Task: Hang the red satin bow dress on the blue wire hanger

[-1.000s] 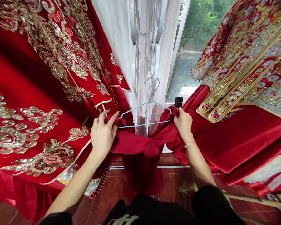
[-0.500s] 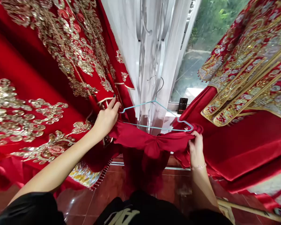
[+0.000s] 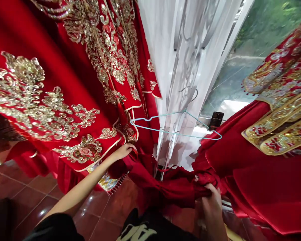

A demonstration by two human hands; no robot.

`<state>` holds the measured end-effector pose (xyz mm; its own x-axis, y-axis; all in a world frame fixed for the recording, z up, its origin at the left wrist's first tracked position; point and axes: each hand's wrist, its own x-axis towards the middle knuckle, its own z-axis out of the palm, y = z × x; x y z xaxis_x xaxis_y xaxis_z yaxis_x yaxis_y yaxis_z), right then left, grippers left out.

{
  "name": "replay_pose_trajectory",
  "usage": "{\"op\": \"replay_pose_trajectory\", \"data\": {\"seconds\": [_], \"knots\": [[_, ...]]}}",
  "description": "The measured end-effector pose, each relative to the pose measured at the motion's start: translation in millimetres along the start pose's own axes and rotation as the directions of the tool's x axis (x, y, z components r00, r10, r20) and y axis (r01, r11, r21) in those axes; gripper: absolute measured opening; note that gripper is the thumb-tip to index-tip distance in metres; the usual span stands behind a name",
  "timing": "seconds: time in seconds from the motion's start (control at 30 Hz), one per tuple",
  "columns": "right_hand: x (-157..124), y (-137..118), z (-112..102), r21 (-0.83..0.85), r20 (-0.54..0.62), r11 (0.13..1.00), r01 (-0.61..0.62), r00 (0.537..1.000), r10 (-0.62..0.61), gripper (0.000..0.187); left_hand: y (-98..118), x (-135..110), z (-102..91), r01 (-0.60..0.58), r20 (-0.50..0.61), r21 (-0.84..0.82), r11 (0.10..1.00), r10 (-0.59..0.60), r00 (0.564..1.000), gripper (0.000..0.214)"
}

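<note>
A red satin garment sags in a gathered, bow-like fold between my hands. My left hand grips its edge, its fingers partly hidden by the cloth. My right hand holds a bunched part of the satin lower down. Above the cloth hangs a light blue wire hanger, with nothing on it and neither hand touching it. Its hook sits against a sheer white curtain.
Red robes with gold sequin embroidery hang on both sides, one at left and one at right. A phone stands on the window ledge. Red floor tiles lie below, and my black clothing shows at the bottom.
The satin has come away from the hanger and dropped lower, with both hands lower too. My head view has tilted and swung, so the scene sits rotated.
</note>
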<state>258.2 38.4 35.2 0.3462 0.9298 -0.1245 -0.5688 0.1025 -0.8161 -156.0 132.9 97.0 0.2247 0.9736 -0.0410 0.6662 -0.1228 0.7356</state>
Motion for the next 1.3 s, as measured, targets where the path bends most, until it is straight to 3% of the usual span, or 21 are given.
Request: {"op": "replay_pose_trajectory", "data": {"seconds": [0.07, 0.3, 0.4, 0.53, 0.6, 0.67, 0.73, 0.77, 0.83, 0.93, 1.0, 1.07, 1.17, 1.3], "knots": [[-5, -7, 4, -0.041, 0.006, 0.999, -0.035, 0.999, 0.035, 0.014, -5, -4, 5.2, 0.062, -0.026, 0.022, 0.998, -0.061, 0.998, 0.020], [-17, -23, 10, -0.156, -0.035, 0.987, 0.049, 0.998, -0.055, 0.033, -13, -8, 32.1, 0.152, -0.058, -0.066, 0.986, -0.156, 0.986, 0.014], [-22, -24, 10, -0.172, -0.079, 0.985, 0.033, 0.996, -0.047, 0.038, -9, -13, 55.9, 0.174, -0.095, -0.132, 0.976, -0.187, 0.978, 0.012], [-31, -26, 19, -0.180, -0.073, 0.984, 0.005, 0.997, -0.019, 0.041, 13, -23, 98.9, 0.153, -0.026, -0.270, 0.951, -0.166, 0.986, 0.017], [-35, -27, 27, -0.166, -0.094, 0.985, 0.036, 0.994, -0.052, 0.042, 27, -28, 116.9, 0.097, -0.108, -0.319, 0.943, -0.138, 0.985, 0.018], [-38, -29, 35, -0.161, -0.134, 0.984, 0.070, 0.987, -0.092, 0.041, 40, -29, 126.7, 0.068, -0.279, -0.319, 0.945, -0.162, 0.946, 0.017], [-40, -29, 40, -0.191, -0.159, 0.976, 0.108, 0.977, -0.139, 0.039, 49, -28, 127.2, 0.091, -0.402, -0.319, 0.943, -0.221, 0.889, 0.015], [-41, -29, 41, -0.232, -0.151, 0.964, 0.126, 0.975, -0.164, 0.037, 52, -27, 124.3, 0.106, -0.394, -0.348, 0.932, -0.247, 0.885, 0.014], [-42, -29, 41, -0.345, -0.118, 0.924, 0.164, 0.969, -0.216, 0.032, 54, -27, 115.0, 0.107, -0.273, -0.507, 0.855, -0.278, 0.921, 0.012], [-45, -25, 42, -0.468, -0.054, 0.859, 0.205, 0.964, -0.259, 0.026, 60, -33, 102.3, 0.165, 0.001, -0.826, 0.539, -0.292, 0.956, 0.012], [-48, -23, 48, -0.440, -0.013, 0.878, 0.191, 0.976, -0.219, 0.026, 71, -40, 103.9, 0.221, 0.138, -0.928, 0.302, -0.271, 0.953, 0.021], [-53, -20, 56, -0.335, 0.031, 0.933, 0.131, 0.991, -0.128, 0.030, 88, -48, 117.5, 0.276, 0.239, -0.943, 0.189, -0.196, 0.951, 0.029], [-59, -15, 72, -0.184, 0.118, 0.983, 0.018, 0.993, 0.004, 0.030, 116, -57, 152.0, 0.276, 0.261, -0.933, 0.230, -0.096, 0.961, 0.034], [-66, -11, 88, -0.086, 0.177, 0.995, -0.060, 0.981, 0.074, 0.030, 133, -58, 185.1, 0.045, 0.009, -0.905, 0.423, -0.087, 0.996, 0.035]]}}
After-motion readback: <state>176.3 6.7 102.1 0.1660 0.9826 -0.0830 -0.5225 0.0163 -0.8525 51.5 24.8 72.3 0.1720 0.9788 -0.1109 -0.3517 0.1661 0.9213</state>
